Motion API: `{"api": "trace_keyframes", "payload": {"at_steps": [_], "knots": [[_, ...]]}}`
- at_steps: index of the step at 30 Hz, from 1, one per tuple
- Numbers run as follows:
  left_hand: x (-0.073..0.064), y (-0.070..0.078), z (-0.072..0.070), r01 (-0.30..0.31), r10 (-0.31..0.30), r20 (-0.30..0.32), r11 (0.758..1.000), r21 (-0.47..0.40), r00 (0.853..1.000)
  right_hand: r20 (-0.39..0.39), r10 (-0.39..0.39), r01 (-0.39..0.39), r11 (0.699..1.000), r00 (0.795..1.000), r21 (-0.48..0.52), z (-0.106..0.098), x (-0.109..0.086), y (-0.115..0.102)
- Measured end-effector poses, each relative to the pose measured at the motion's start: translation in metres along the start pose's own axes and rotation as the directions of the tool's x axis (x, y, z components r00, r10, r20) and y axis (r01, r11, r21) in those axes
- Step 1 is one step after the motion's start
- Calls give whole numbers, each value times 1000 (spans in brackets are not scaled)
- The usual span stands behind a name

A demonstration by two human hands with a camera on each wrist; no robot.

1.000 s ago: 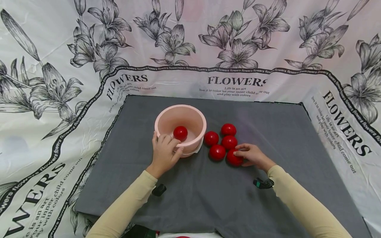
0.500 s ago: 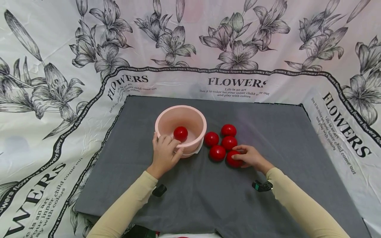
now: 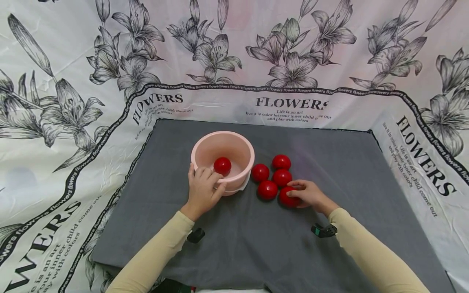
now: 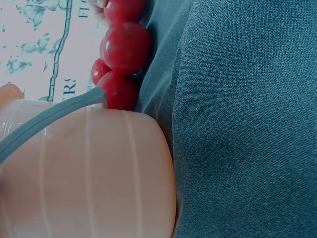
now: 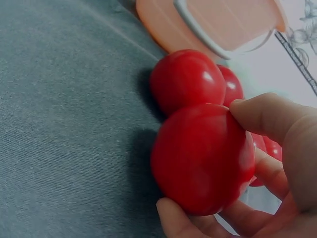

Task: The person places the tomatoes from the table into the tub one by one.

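Note:
A pink bucket (image 3: 239, 151) stands on the grey cloth, with one shiny red ball (image 3: 222, 166) lying inside. My left hand (image 3: 202, 187) grips its near left rim, fingers hooked over the edge and thumb on the outside. Right of the bucket, my right hand (image 3: 310, 194) holds the nearest red ball (image 5: 198, 161) of a tight cluster, thumb on one side and fingers around the other. Just beyond that ball sit several more red balls (image 3: 267, 190). The left wrist view shows the bucket's ribbed wall (image 4: 109, 173) and its grey handle (image 4: 59, 116) hanging down.
The grey cloth (image 3: 351, 162) covers the table. Behind it and at both sides rises a white sheet (image 3: 220, 103) printed with flowers and lettering. A dark wrist device (image 3: 324, 230) hangs under the right sleeve, another dark piece (image 3: 196, 235) under the left.
My right thumb and fingers have shifted slightly left and settled further over the nearest red ball. The left hand and the bucket have stayed where they were.

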State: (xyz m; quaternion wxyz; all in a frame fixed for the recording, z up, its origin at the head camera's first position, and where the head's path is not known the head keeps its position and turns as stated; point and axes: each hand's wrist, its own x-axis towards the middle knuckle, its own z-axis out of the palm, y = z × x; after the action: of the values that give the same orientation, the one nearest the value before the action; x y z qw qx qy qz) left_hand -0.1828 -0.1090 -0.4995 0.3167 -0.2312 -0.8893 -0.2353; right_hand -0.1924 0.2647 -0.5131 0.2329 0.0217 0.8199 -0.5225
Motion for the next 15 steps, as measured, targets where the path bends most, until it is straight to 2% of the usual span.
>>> {"api": "trace_keyframes", "payload": {"at_steps": [10, 15], "knots": [[1, 0, 1, -12, 12, -14, 1000, 2, 1000, -41, -13, 16, 998, 999, 67, -21, -7, -21], [0, 0, 1, -4, 4, -4, 1000, 2, 1000, -74, -19, 23, 999, 997, 48, -36, -5, -36]]}}
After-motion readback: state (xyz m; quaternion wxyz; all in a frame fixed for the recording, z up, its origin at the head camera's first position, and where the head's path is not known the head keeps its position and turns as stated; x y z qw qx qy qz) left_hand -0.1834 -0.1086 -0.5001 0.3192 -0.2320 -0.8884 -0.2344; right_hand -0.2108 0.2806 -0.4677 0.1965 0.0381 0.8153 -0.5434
